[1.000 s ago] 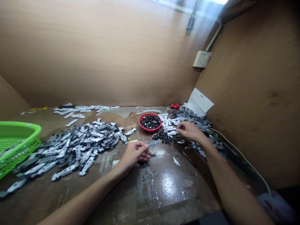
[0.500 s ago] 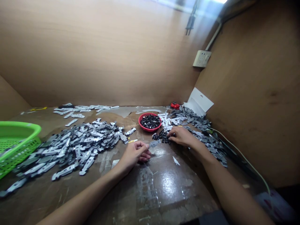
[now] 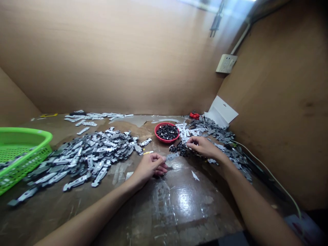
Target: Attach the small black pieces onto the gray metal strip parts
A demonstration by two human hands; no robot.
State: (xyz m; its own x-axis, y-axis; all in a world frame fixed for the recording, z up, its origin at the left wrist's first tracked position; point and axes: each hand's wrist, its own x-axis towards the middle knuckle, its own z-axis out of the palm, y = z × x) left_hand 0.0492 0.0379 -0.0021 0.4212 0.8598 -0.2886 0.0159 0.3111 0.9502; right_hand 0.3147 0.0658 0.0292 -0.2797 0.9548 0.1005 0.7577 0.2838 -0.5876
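Near the middle of the worktop point(image 3: 123, 218), the left hand point(image 3: 151, 167) pinches one end of a flat grey piece point(image 3: 173, 156) between thumb and fingers. The right hand point(image 3: 203, 147) has its fingertips at a small heap of black parts point(image 3: 182, 149) (whether they grip one, I cannot tell). Toward the back edge, just beyond that heap, sits a red basket point(image 3: 166, 140) full of similar parts. Assembled-looking metal pieces point(image 3: 87, 159) lie piled toward the left edge, beside a green basket point(image 3: 46, 136); a white card point(image 3: 223, 110) leans in the back right corner.
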